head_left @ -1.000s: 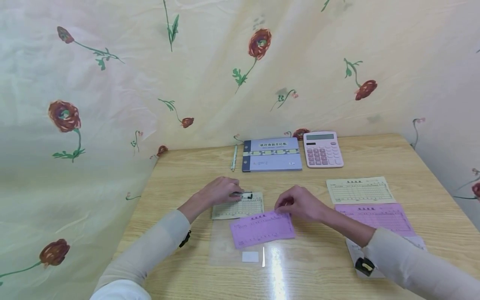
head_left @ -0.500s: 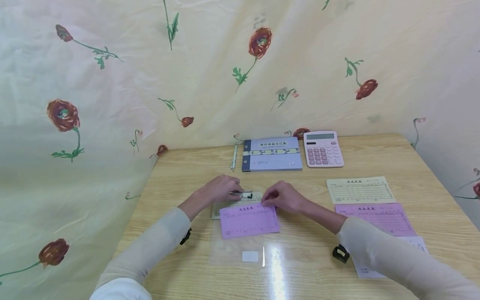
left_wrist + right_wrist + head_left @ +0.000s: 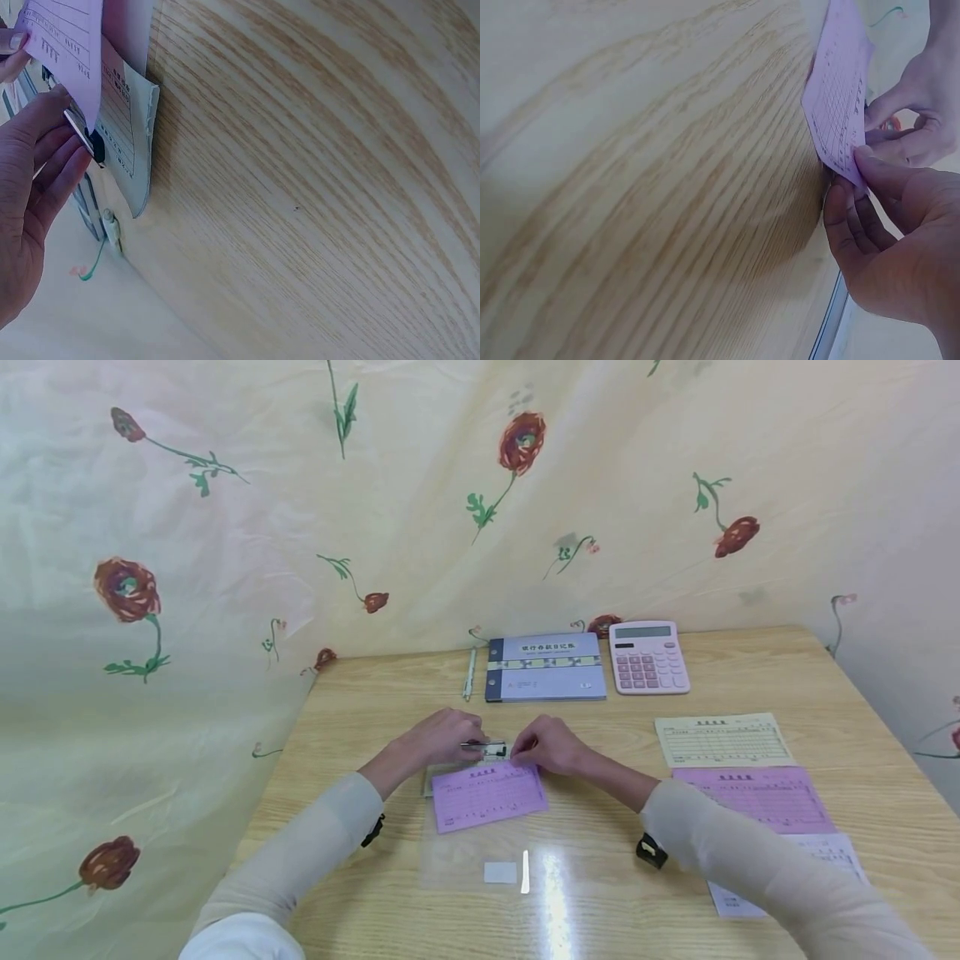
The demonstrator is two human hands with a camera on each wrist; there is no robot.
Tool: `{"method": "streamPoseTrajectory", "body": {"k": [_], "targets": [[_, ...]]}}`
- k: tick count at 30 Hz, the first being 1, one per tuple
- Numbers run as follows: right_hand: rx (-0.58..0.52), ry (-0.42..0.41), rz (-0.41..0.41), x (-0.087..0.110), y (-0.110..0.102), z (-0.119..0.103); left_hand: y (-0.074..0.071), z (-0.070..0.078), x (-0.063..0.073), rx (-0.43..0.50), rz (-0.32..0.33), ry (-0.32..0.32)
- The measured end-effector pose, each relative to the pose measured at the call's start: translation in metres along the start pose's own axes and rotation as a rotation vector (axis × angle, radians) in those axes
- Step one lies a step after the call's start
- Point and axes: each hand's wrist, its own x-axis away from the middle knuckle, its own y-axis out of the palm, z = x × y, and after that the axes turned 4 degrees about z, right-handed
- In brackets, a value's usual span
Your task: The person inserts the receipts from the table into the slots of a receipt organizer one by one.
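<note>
My left hand point(image 3: 450, 737) grips the metal clip point(image 3: 493, 748) at the top of a clear clipboard point(image 3: 453, 868); thumb and fingers close round the clip in the left wrist view. A pale green form point(image 3: 124, 112) lies under the clip, its end curling up. My right hand point(image 3: 551, 747) pinches a purple form point(image 3: 491, 795) by its upper right corner, thumb on top and fingers beneath in the right wrist view. The purple form is tilted over the green one and hides most of it. Its top edge is right at the clip.
On the right lie a pale green form point(image 3: 722, 742), a purple form point(image 3: 757, 793) and a white form point(image 3: 738, 903) partly under my right sleeve. At the back are a pen point(image 3: 469, 675), a blue account book point(image 3: 546, 668) and a pink calculator point(image 3: 649, 658).
My right hand has moved left and slightly away from me, bringing the purple form over the green form and up to the clip. My left hand has stayed on the clip.
</note>
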Motion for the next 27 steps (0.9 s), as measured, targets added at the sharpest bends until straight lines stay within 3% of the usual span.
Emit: {"method": "streamPoseTrajectory", "body": {"k": [14, 27], "targets": [[0.088, 0.043, 0.015, -0.013, 0.005, 0.0, 0.0, 0.002, -0.003, -0.059, 0.002, 0.021], [0.1, 0.094, -0.003, -0.015, 0.005, -0.006, 0.002, 0.003, -0.003, -0.083, 0.008, 0.039]]}}
